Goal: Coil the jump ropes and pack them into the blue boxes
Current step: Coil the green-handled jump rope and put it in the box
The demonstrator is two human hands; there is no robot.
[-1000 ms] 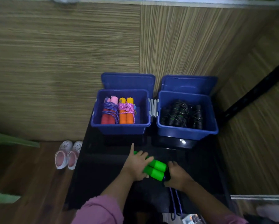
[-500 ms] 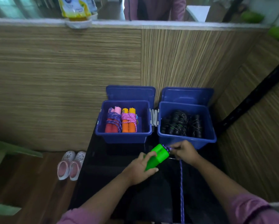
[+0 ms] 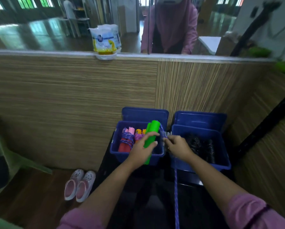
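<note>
We count two coiled ropes (image 3: 130, 140) in left box (image 3: 136, 156), black ones (image 3: 201, 146), probably coiled, at 3 o'clock. Left hand (image 3: 142, 152) grips green handles (image 3: 150, 138); right hand (image 3: 178, 146) pinches purple cord (image 3: 176, 195), uncoiled.

This looks like a home room rather than a shop or lab. The walls are clad in striped wood-grain panelling (image 3: 72, 100), topped by a wide mirror (image 3: 39, 27) that reflects a glossy floor, barred windows and a person in a pink top. A packet in a small white dish (image 3: 106, 55) sits on the mirror's ledge. On the wooden floor (image 3: 31, 195) a pair of pink-and-white clogs (image 3: 79, 185) stands beside a low black surface (image 3: 138, 204) carrying two blue boxes (image 3: 201, 164).
</note>
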